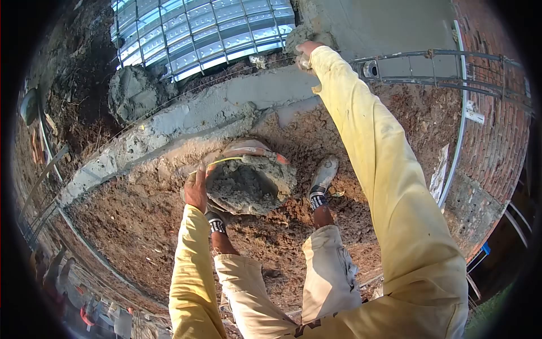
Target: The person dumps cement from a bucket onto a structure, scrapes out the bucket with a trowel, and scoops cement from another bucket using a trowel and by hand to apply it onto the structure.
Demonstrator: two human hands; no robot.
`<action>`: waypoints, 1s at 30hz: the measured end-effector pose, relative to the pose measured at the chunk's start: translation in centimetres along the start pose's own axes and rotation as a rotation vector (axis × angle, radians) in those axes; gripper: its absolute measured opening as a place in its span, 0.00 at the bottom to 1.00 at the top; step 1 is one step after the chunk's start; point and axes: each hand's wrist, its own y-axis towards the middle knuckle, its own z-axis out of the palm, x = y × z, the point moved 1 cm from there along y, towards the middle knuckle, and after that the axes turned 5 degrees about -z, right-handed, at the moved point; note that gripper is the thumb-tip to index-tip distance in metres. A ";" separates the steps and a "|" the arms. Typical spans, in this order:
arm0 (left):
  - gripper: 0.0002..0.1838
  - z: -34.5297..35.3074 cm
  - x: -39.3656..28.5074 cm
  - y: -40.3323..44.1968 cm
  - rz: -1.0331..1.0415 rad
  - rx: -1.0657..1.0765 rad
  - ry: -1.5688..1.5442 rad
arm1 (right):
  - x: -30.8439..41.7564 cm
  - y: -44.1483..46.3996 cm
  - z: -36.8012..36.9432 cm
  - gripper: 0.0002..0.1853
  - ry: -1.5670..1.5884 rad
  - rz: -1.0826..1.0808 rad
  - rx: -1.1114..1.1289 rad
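- Toward the left, a rough lump of wet cement (134, 93) sits against the far edge of a long concrete strip (226, 93), which curves up from lower left to upper middle.
- Right of that lump, a metal grid (192, 28) lies over a shiny ridged sheet.
- The left hand (196, 191) is at the left side of a bucket's rim, fingers bent and closed over the edge; a thin yellow line runs from beside them along the rim.
- The bucket (248, 149), the thing being handled, stands on the brown soil (141, 231) in front of the person, between the feet. Grey cement (243, 183) lies inside and coats its right lip.
- The right hand (307, 55) reaches out at the far end of the strip, touching or just beside a cement mound (319, 37). Its fingers are curled; I cannot tell whether they hold anything.
- The right shoe (324, 171) is planted right of the bucket.
- Beyond the right forearm, a cage of steel bars (435, 68) runs toward a brick wall (497, 135), with smooth wet cement (395, 25) behind it.
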 end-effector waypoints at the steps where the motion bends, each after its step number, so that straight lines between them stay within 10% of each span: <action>1: 0.29 0.0 -0.1 -0.2 -0.001 -0.009 0.008 | 0.0 -0.3 -0.4 0.11 -0.011 -0.068 -0.047; 7: 0.28 0.0 -0.3 -0.3 0.043 -0.034 0.028 | -3.7 -3.6 -5.3 0.14 0.048 -0.302 -0.051; 14: 0.25 0.0 -0.4 -0.7 0.093 -0.043 0.010 | -17.9 -20.2 -11.6 0.31 -0.894 -0.500 0.150; 23: 0.32 0.8 2.1 0.8 0.098 -0.155 0.101 | -27.4 -28.9 -5.9 0.29 -1.418 -0.031 0.280; 28: 0.31 0.8 0.9 -0.5 0.059 -0.116 0.048 | -45.8 -21.6 -0.4 0.31 -1.564 0.336 0.509; 29: 0.31 0.8 1.3 -0.3 0.071 -0.131 0.075 | -53.3 -18.6 -1.2 0.48 -1.345 0.358 0.443; 30: 0.31 0.7 1.4 -0.8 0.063 -0.115 0.077 | -53.7 -18.9 -2.1 0.40 -1.043 0.425 0.479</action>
